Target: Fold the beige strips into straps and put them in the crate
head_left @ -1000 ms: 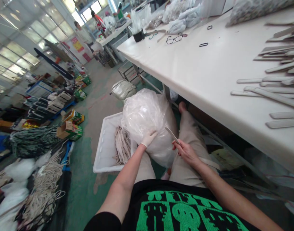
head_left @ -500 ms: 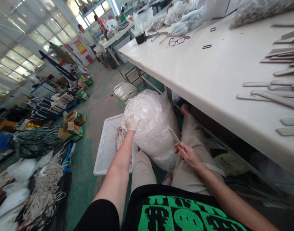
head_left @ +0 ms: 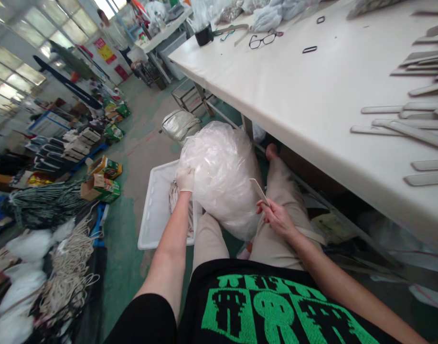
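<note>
A big bag of clear plastic (head_left: 222, 167) bulges up in front of my knees. My left hand (head_left: 186, 179), in a whitish glove, lies against the bag's left side, fingers partly lost against the plastic. Just below it is a white plastic bin (head_left: 154, 205) with a bundle of beige strips (head_left: 174, 198) inside. Over my right thigh, my bare right hand (head_left: 279, 219) is closed around one end of a thin beige strip (head_left: 259, 190). The strip's free end points up and left in front of the bag.
On my right runs a long white table (head_left: 293, 91) bearing loose beige strips (head_left: 398, 126), eyeglasses (head_left: 262, 40) and dark buckles (head_left: 309, 49). Cord bundles (head_left: 66, 272) and open cartons (head_left: 102, 188) line the floor at left. A wrapped bundle (head_left: 181, 125) lies beyond the bag.
My left hand has slid left and down from the bag's upper surface to its side by the bin. My right hand still grips the strip. The view has shifted slightly.
</note>
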Available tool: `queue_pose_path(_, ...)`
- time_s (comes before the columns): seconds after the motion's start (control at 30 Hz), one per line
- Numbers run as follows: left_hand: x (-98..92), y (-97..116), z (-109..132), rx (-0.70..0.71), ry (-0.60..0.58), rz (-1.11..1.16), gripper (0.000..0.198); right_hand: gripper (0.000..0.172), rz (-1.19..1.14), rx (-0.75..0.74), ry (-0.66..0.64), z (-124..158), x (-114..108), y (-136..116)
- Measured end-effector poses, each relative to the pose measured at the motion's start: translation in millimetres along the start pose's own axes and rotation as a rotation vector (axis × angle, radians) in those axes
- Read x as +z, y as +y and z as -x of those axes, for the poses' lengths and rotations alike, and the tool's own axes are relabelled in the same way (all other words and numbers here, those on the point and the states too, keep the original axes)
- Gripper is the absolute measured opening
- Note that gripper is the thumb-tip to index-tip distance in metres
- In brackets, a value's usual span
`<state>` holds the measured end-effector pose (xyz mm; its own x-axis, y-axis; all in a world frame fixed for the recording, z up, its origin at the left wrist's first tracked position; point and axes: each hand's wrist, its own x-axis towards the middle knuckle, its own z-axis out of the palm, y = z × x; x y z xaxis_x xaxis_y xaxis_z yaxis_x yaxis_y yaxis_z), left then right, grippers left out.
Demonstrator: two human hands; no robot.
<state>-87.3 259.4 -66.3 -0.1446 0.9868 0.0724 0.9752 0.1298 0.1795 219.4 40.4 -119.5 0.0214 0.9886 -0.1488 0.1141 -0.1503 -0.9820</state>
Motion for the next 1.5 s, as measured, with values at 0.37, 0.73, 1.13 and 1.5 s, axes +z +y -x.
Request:
queue_pose_path(0.37,-75.0,-26.1,187.0,0.506,0.191,0.294,0.02,0.052,-0.141,0.177,-0.134,-5.1,18.5,-32.2)
queue_pose_path(0.73,-77.0,-21.6,276.1,0.431,-0.038,0.506,0.02,0.049,-0.486,0.482,-0.701,-6.1,116.7,-73.0)
queue_pose_path(1.13,-67.8,-2.0,268.4,-0.196,-0.508,1.291,0.056,0.03,-0.116,0.131,-0.512,-23.0,107.0,-95.2)
queue_pose_path(1.5,-47.4,7.6,272.2,-0.36,-0.793,1.298,0.042,0.02,0.04,-0.009,-0.445,-33.0,104.8,-98.9)
